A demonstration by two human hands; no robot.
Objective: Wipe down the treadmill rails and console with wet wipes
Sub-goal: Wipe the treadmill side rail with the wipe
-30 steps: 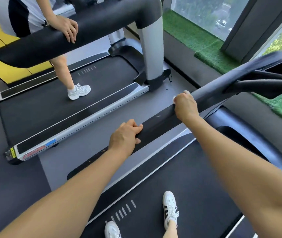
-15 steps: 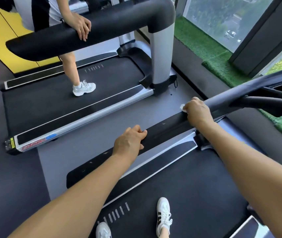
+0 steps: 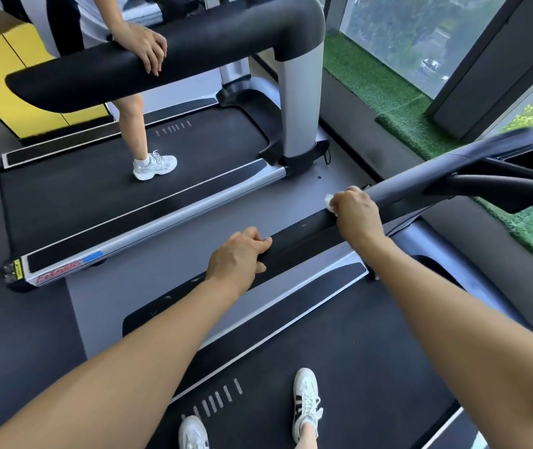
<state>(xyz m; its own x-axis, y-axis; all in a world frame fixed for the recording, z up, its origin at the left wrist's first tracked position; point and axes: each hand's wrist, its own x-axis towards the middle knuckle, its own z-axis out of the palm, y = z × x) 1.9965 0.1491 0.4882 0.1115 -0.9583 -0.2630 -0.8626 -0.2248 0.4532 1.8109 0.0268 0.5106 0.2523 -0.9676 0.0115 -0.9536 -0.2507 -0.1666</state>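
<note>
- Head view: right hand (image 3: 357, 212), centre-right of frame, fingers curled over the left rail (image 3: 300, 241) with a white wet wipe (image 3: 329, 202) bunched beneath; only its edge shows.
- Left hand (image 3: 237, 257), centre, fingers curled round the same rail lower down; judged a brace while leaning across.
- Console: only a blurred part at the right edge, apparently untouched.
- Containers: none seen; no wipe pack in frame.
- Second person's hand (image 3: 148, 50) rests on the neighbouring treadmill's rail (image 3: 96, 72), upper left.

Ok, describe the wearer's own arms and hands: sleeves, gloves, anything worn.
Both forearms are bare as far as the frame shows: no sleeves in view. The left hand and right hand wear no gloves, and no watch, band or ring is visible on either.
</note>
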